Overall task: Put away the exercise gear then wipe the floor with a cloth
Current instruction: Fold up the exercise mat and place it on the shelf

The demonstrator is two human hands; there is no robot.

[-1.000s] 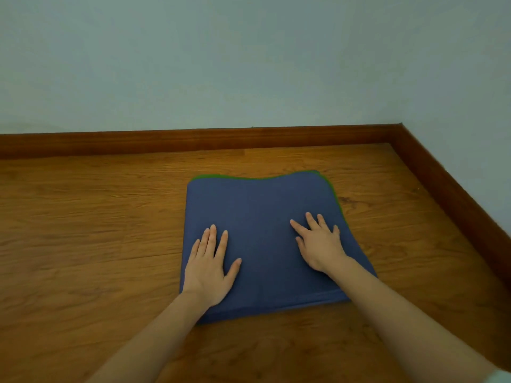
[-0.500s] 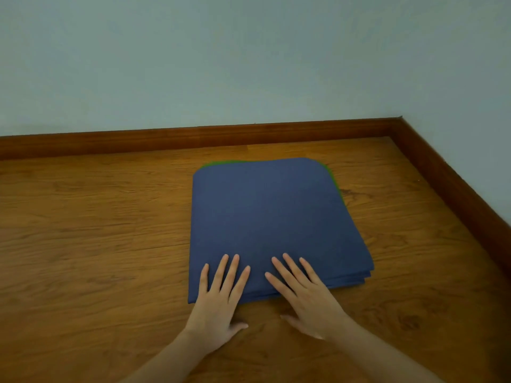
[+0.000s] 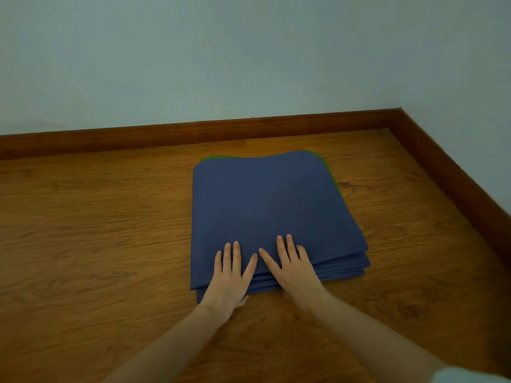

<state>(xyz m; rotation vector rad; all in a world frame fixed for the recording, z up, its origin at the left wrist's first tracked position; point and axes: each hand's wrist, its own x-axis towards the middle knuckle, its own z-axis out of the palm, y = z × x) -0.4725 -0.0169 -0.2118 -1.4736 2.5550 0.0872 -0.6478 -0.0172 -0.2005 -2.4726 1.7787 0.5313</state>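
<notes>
A dark blue exercise mat [image 3: 271,205], folded into a flat stack of several layers with a green edge showing at its far side, lies on the wooden floor [image 3: 96,230]. My left hand [image 3: 231,277] rests flat on the mat's near edge, fingers straight and spread, with the thumb low at the front of the stack. Beside it, my right hand [image 3: 293,268] lies flat on the same near edge, fingers straight. The two hands sit close together, left of the mat's middle.
A brown skirting board [image 3: 193,134] runs along the pale wall behind the mat and turns down the right side [image 3: 453,172], forming a corner. Bare wooden floor stretches to the left of the mat and in front of it.
Both hands slid back from the middle of the mat to its near edge and came close together. The mat's far edge has risen into a slight wave.
</notes>
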